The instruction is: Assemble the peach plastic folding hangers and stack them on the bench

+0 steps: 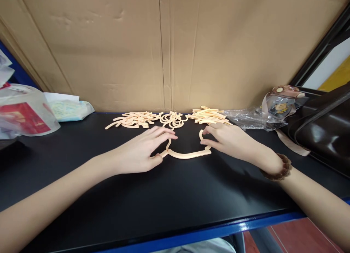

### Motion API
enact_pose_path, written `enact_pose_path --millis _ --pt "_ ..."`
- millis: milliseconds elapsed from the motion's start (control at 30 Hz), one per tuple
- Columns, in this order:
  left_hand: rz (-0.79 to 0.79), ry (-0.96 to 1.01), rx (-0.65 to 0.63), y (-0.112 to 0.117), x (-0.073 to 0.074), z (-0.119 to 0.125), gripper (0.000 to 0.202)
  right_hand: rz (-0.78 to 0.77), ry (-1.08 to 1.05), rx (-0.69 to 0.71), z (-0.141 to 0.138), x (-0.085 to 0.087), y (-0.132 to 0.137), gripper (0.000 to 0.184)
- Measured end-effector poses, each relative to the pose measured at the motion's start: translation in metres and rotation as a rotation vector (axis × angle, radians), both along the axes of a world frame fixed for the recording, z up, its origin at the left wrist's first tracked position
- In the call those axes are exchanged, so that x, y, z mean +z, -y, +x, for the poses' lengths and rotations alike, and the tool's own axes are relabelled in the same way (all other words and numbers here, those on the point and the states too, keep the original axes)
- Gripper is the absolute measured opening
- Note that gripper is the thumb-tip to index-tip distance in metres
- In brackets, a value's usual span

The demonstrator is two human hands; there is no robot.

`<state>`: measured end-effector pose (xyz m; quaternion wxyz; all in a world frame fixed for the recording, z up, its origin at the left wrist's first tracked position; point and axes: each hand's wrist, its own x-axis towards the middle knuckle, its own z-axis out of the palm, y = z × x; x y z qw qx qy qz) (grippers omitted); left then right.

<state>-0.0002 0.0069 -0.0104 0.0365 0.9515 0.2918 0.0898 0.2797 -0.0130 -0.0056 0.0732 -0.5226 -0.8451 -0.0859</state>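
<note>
A bump could slide the bar [188, 155] toward the front edge of the tabletop [164, 198], since the left hand [139, 150] and right hand [232, 140] have fingers apart.

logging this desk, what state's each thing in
Left hand: open, touching beige pieces
Right hand: grip unclear
Beige pieces: end to end, joints unclear
Left piece pile: loose
Middle piece pile: loose
Right piece pile: loose
Clear wrapper: crumpled
Bracelet: worn
Plastic bag: bulging
Soft pack: lying down
Cardboard: upright
Dark bag: closure unclear
</note>
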Motion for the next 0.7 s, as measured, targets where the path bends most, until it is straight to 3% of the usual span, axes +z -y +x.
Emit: enact_pose_path --millis 67,267,367,467,600,700 --pt "0.000 -0.043 0.014 0.000 0.005 -0.003 0.057 -0.027 0.012 -0.012 -0.004 0.000 0.002 0.034" --pt "-0.024 -0.096 0.042 -0.002 0.004 -0.005 0.048 -0.233 -0.168 0.304 -0.007 -0.003 0.004 0.023" --pt "-0.058 -0.094 0.045 -0.003 0.006 -0.005 0.048 -0.302 -0.243 0.363 -0.009 -0.005 0.005 0.032" --pt "-0.091 -0.084 0.040 -0.004 0.010 -0.005 0.052 -0.320 -0.255 0.414 -0.009 -0.007 0.005 0.034" --pt "-0.184 -0.089 0.079 -0.005 0.012 -0.007 0.049 -0.296 -0.198 0.476 -0.006 -0.009 0.001 0.016" --pt "-0.200 -0.085 0.065 -0.007 0.010 -0.009 0.052 -0.201 -0.153 0.462 -0.003 -0.012 -0.002 0.023"
